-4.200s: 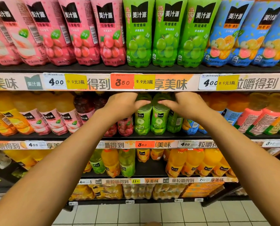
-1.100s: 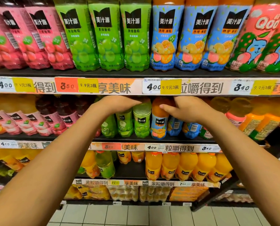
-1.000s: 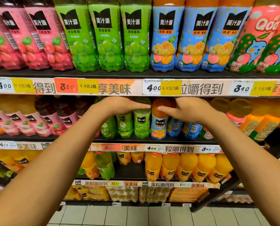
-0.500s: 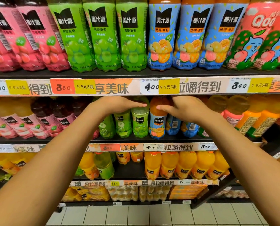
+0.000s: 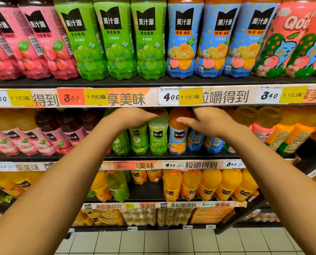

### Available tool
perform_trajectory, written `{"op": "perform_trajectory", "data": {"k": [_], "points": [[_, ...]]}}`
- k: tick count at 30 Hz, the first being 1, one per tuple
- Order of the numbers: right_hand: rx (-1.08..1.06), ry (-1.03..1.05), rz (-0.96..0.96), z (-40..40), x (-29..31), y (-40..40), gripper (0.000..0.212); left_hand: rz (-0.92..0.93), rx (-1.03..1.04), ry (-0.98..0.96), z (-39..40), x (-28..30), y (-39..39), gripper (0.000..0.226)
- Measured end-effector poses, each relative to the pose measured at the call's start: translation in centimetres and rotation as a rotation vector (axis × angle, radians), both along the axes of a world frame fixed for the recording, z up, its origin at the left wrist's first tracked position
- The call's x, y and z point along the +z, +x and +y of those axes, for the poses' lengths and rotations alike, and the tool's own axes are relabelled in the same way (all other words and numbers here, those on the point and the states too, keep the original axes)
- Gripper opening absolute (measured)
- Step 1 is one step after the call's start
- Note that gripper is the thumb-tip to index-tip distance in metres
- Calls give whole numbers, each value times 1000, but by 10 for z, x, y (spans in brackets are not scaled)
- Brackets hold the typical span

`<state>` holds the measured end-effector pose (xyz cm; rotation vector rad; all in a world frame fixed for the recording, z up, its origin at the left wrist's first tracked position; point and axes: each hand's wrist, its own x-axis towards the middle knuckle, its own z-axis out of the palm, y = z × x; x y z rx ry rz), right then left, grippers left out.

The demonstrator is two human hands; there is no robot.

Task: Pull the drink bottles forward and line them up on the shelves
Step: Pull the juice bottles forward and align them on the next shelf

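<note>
A: What fills the view?

B: A tall dark metal shelving unit (image 5: 153,82) with paper price strips along each edge. The top row holds big plastic bottles: pink-labelled ones (image 5: 43,48) at the left, then three green grape-labelled bottles (image 5: 115,45), three blue tropical-fruit bottles (image 5: 221,43), and peach cartoon-cat bottles (image 5: 289,45) at the right.

A: And the row where the person works?

B: Both bare forearms reach into the second shelf. The left hand (image 5: 133,117) lies palm down, its fingers curved over the top of a small green grape-labelled bottle (image 5: 158,137) that stands at the front edge. The right hand (image 5: 207,121) is just beside it, thumb against the shoulder of a small orange-juice bottle with a blue label (image 5: 178,137), the other fingers reaching up behind its neck, where I can't tell how firmly they close.

A: Anything different from half a second ago?

B: Very little. The same two bottles stand side by side, touching, at the shelf front, and both hands stay on them. The right fingers have gone a bit deeper under the price strip, and the camera has edged left slightly.

A: Lower down?

B: Orange-juice bottles (image 5: 208,184) on the third shelf, shrink-wrapped packs (image 5: 138,217) under that, then pale floor tiles (image 5: 153,242).
</note>
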<state>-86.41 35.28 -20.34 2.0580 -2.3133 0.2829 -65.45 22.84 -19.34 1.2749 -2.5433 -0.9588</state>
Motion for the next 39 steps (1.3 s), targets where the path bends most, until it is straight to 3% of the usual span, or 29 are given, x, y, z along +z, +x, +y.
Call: {"op": "perform_trajectory", "data": {"k": [2,6,8,13,19,23,30,35,39], "points": [[-9,10,5,0,0,0,72,-68,6,-18,0,1,1,76],[-18,3,15,2,2,2,70,-126,-88,-384,6,3,2,63],[-13,-6,26,4,2,2,73,-133,-98,-439,9,2,4,64],[69,-156,-2,20,2,-6,78,-311,-15,-388,17,-1,-9,83],[-39,-192,117,44,6,-35,68,-62,-186,-467,35,-1,-41,80],[-86,-183,211,59,8,-56,50,-192,-142,-414,42,-1,-62,95],[-161,-171,292,76,11,-80,55,-289,-121,-538,64,0,-100,54],[-113,-164,337,78,10,-86,63,-319,-111,-546,67,2,-112,51],[-118,-170,239,75,10,-86,73,-306,-62,-501,68,2,-115,50]]}}
